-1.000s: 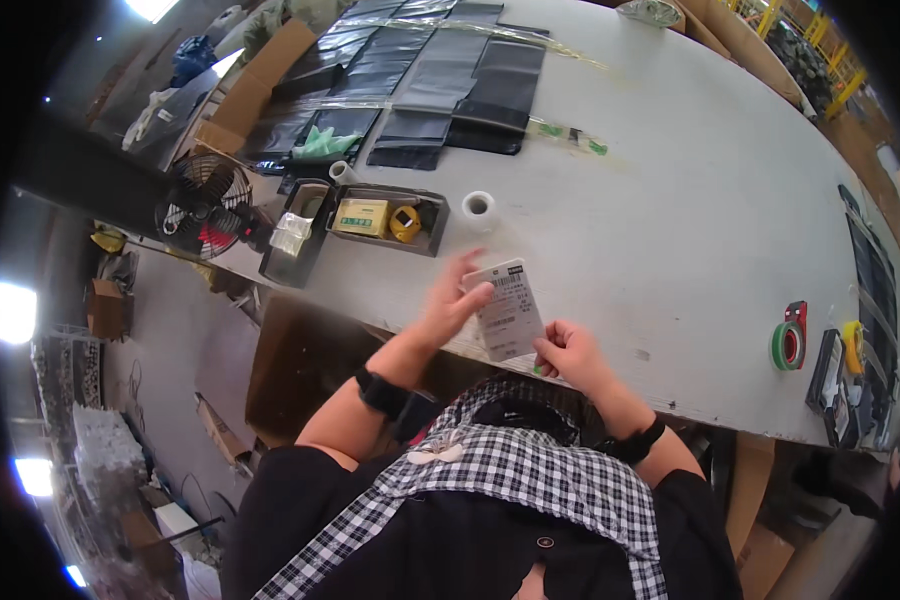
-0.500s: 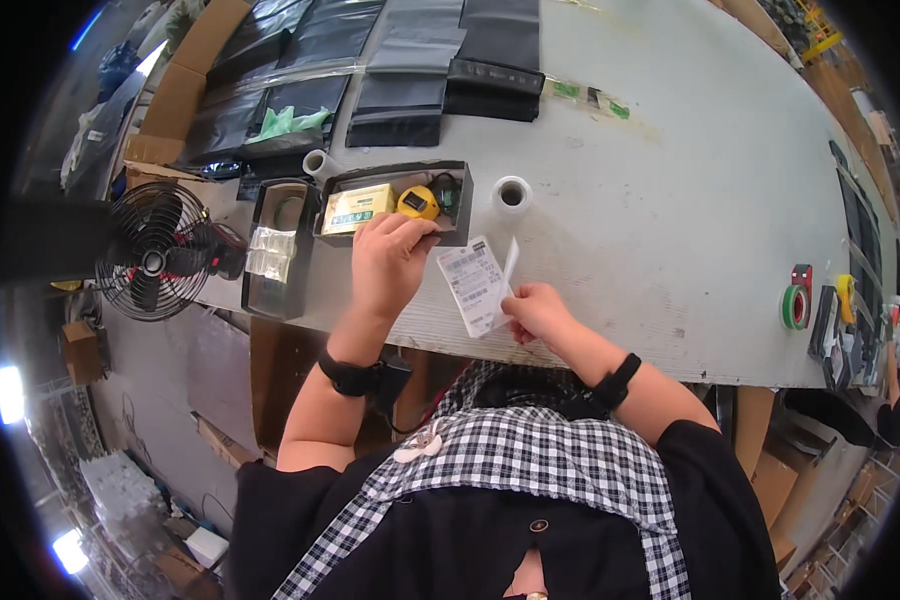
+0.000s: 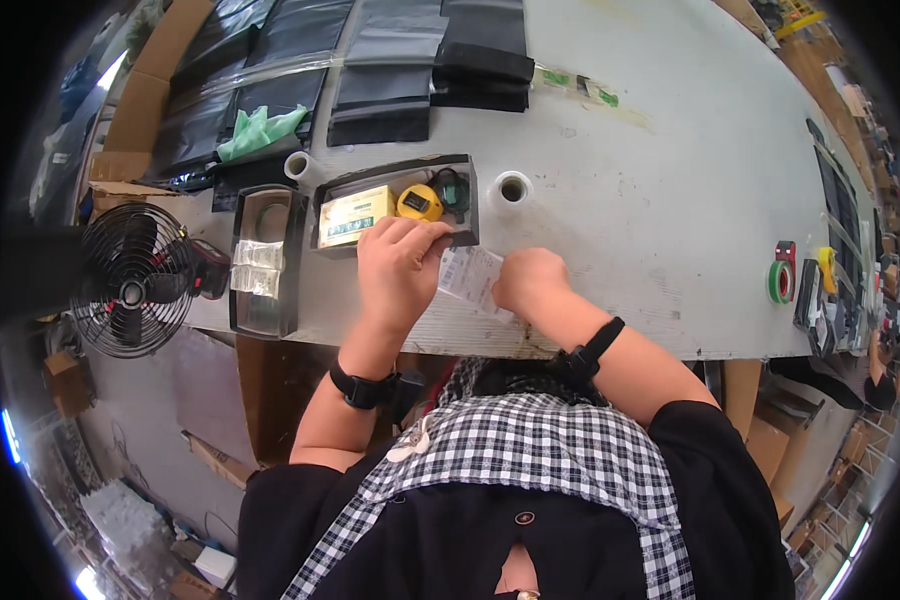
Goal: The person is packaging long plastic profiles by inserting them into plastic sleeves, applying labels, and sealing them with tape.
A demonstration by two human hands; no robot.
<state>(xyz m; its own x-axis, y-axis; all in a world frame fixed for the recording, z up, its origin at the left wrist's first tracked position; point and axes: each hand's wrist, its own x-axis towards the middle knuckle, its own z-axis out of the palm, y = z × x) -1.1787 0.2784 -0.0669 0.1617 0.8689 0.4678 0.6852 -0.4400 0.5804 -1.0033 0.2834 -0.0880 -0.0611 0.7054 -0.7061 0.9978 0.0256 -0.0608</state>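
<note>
as the right hand (image 3: 532, 282) moves up the frame, seemingly pinching the label (image 3: 468, 272), it hides that edge, leaving progress unclear; the curled left hand's (image 3: 398, 265) grip i cannot tell.

White printed label (image 3: 469, 274) | slanted | between left hand (image 3: 398, 272) and right hand (image 3: 533, 282)

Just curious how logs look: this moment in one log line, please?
Left grip: at front edge of box, hold unclear | Right grip: closed on right edge of label | Carton: in box
</note>
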